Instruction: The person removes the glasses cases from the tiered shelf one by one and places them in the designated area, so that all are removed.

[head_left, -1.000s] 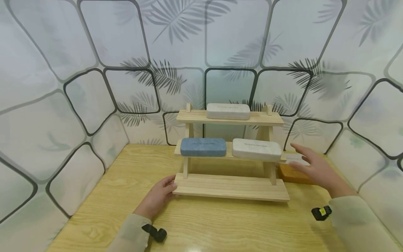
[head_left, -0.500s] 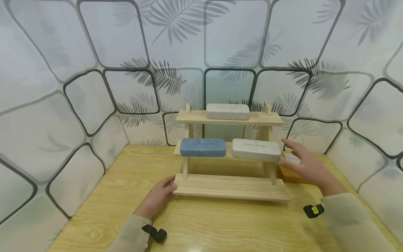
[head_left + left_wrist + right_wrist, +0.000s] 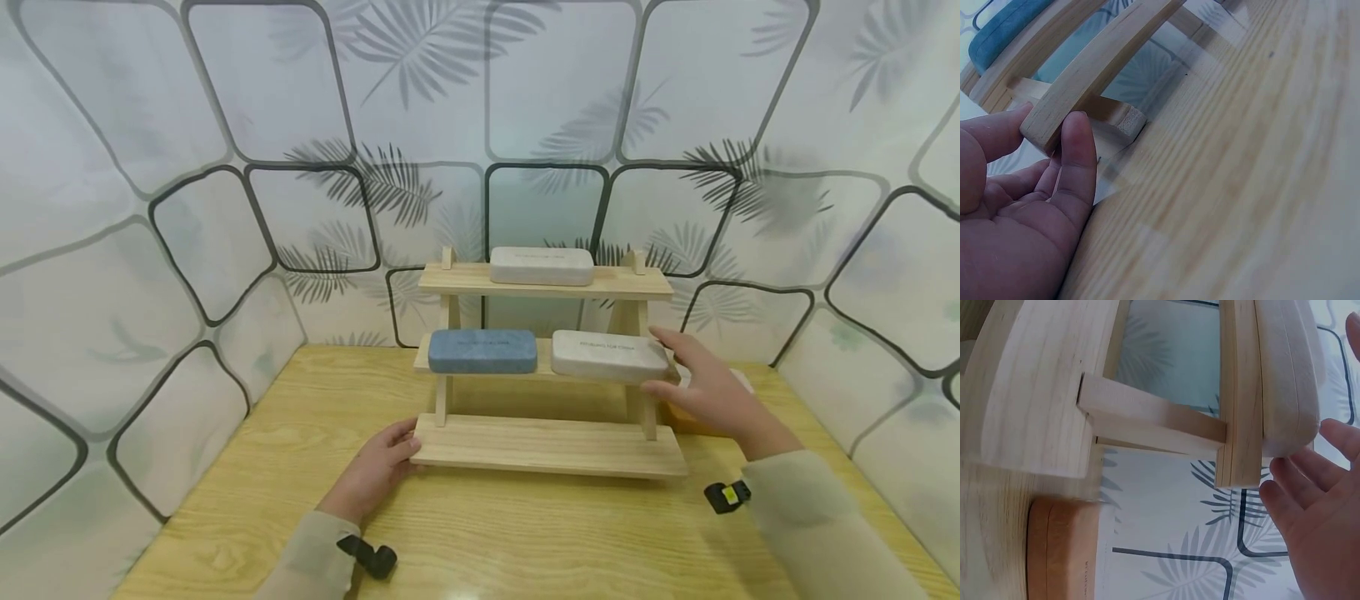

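A three-tier wooden display rack [image 3: 547,443] stands on the table. My left hand [image 3: 377,468] grips the left end of its bottom board, thumb and fingers pinching the wood [image 3: 1063,100] in the left wrist view. On the middle tier lie a blue glasses case [image 3: 482,352] and, to its right, a white glasses case [image 3: 609,356]. My right hand [image 3: 712,396] is spread at the right end of that white case, fingertips [image 3: 1282,469] right at its end in the right wrist view. Another white glasses case [image 3: 542,266] rests on the top tier.
Behind my right hand, an orange case [image 3: 1063,550] lies on the table to the right of the rack, with a white case [image 3: 744,380] on top of it, mostly hidden. Patterned curtain [image 3: 315,217] encloses the wooden table [image 3: 525,533] at the back and sides.
My right hand has moved left, from over the orange case to the right end of the white case on the middle tier. The left hand keeps its grip on the bottom board.
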`<state>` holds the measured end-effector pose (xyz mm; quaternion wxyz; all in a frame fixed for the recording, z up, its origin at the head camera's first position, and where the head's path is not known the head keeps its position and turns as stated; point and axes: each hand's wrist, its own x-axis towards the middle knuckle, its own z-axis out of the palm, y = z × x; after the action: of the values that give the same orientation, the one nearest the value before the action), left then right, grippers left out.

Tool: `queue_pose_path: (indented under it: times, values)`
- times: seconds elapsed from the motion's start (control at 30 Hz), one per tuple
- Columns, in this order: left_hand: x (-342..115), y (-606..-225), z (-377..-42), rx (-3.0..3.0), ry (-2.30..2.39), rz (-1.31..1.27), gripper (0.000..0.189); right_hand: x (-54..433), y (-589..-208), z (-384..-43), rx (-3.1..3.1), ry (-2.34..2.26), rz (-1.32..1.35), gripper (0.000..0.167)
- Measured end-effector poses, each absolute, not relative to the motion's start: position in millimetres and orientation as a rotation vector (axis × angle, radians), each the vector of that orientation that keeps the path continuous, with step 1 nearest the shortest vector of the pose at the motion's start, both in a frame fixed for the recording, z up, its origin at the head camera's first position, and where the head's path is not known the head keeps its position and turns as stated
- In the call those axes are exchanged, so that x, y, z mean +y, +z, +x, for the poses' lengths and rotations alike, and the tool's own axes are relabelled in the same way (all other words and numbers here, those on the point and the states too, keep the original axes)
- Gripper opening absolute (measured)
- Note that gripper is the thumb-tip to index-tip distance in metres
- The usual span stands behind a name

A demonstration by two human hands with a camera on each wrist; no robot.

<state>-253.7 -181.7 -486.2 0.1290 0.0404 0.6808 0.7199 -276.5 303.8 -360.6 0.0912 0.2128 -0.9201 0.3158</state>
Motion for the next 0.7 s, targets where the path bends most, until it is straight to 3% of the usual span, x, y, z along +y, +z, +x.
queue_pose_path:
  times: [0.4, 0.7]
  values:
    - [-183.0, -486.8, -254.0, 1.969, 2.090, 0.142, 0.059, 282.2, -363.6, -287.6, -2.796, 0.825, 0.533, 0.094]
    - [-181.7, -487.0, -254.5, 1.958, 2.104, 0.117, 0.058, 266.7, -362.6, -293.5, -2.855, 0.718, 0.425, 0.110]
